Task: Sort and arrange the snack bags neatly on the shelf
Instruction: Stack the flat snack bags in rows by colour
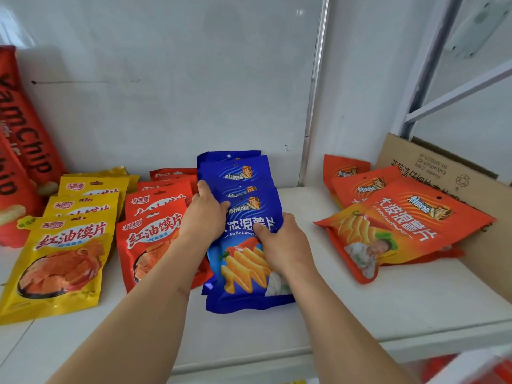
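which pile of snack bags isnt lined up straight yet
The orange bags on the right, leaning against the cardboard box. They lie fanned and askew; the yellow, red and blue piles sit in straight rows.

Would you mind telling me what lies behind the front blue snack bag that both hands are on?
Behind the front blue bag more blue bags overlap toward the wall, only their tops showing. The left hand and right hand cover part of the front bag.

Yam Chip bags [19,139] edge-cropped
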Demonstrator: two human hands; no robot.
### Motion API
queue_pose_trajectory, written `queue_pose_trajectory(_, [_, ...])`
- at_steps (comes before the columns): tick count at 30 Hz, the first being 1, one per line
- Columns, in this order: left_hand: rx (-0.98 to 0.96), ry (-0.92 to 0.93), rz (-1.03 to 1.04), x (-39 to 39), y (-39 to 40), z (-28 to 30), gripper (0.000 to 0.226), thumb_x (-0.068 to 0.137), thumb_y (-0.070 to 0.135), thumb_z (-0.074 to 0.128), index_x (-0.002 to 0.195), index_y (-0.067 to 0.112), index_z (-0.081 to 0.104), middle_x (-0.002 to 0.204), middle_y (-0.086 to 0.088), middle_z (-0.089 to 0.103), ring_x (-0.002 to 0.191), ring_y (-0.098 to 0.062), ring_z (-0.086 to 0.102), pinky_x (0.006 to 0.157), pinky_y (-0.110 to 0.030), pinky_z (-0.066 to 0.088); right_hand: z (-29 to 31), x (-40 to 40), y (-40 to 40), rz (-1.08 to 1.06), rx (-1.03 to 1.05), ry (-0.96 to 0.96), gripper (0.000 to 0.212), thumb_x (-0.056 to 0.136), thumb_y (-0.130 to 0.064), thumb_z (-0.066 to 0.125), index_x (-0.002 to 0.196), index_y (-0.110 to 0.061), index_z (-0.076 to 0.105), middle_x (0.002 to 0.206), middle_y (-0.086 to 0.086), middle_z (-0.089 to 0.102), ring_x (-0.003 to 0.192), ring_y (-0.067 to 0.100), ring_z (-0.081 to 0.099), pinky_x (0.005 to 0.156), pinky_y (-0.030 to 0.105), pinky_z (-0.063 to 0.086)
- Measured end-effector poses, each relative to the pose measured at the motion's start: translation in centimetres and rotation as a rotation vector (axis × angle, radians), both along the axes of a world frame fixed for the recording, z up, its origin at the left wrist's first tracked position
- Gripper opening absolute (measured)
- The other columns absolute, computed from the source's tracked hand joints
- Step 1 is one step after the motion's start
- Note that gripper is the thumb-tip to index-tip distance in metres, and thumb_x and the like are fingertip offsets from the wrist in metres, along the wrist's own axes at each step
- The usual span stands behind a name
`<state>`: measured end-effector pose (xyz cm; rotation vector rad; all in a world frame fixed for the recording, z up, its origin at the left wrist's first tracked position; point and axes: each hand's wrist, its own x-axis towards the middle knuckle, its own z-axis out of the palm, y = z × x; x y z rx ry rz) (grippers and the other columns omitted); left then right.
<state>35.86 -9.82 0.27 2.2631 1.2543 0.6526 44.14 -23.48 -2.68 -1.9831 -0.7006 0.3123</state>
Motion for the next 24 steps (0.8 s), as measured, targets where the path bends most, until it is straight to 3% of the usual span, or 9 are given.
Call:
queue_pose_trajectory(10, [0.076, -0.015, -0.018, 0.0, 0.7, 0.2, 0.076, 0.102, 0.032, 0.056, 0.157, 0.007, 0.011, 0.144, -0.024, 0.047, 0.121, -0.04, 0.059, 0.089, -0.047, 0.054, 0.5, -0.4, 0.6, -0.047, -0.028, -0.034, 0.061, 0.085, -0.059, 0.063, 0.129, -0.021, 0.044, 0.129, -0.003, 0.06, 0.108, 0.015, 0.063, 0.083, 0.031, 0.057])
queue_pose_trajectory(18, [0.21, -0.028, -0.02, -0.7, 1.1, 1.6, 0.074, 0.1, 0.031, 0.058, 0.156, 0.004, 0.018, 0.156, -0.022, 0.033, 0.137, -0.043, 0.041, 0.107, -0.051, 0.04, 2.2, 0.0, -0.4, -0.074, -0.092, -0.196, 0.065, 0.09, -0.064, 0.051, 0.135, -0.018, 0.04, 0.131, 0.001, 0.058, 0.114, 0.018, 0.059, 0.083, 0.032, 0.051])
queue_pose_trajectory(24, [0.429, -0.056, 0.038, -1.3, -0.1, 2.7, 0.068, 0.097, 0.035, 0.059, 0.15, 0.001, 0.033, 0.158, -0.019, 0.03, 0.144, -0.04, 0.029, 0.113, -0.051, 0.032, 2.6, 1.0, -2.1, -0.111, -0.123, -0.25, 0.067, 0.092, -0.062, 0.048, 0.141, -0.016, 0.042, 0.138, 0.005, 0.054, 0.123, 0.022, 0.054, 0.095, 0.037, 0.049])
